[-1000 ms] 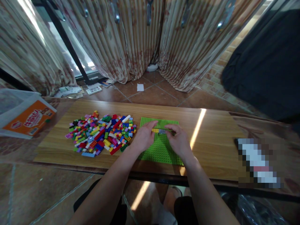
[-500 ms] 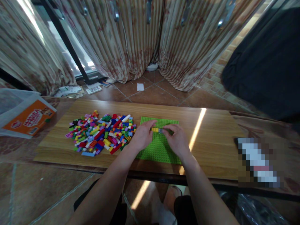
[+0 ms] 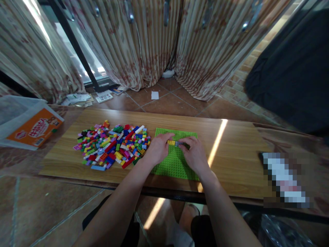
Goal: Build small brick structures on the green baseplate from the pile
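Observation:
Over the green studded baseplate, a yellow toy brick joined end to end with a grey-blue brick spans the gap between my hands. My left hand is closed on the yellow end, thumb and fingers pinching it. At the grey-blue end, the fingertips of my right hand are pinched together. Whether the bricks touch the baseplate is hard to make out. Left of the plate spreads a pile of loose, many-coloured toy bricks.
The wooden board lies under everything. At far left leans a clear plastic container with an orange label. A blurred-out flat object lies at the right end. Curtains hang beyond, and papers lie on the floor.
The view has shifted slightly. Both hands stay at the bricks over the baseplate with almost the same grip.

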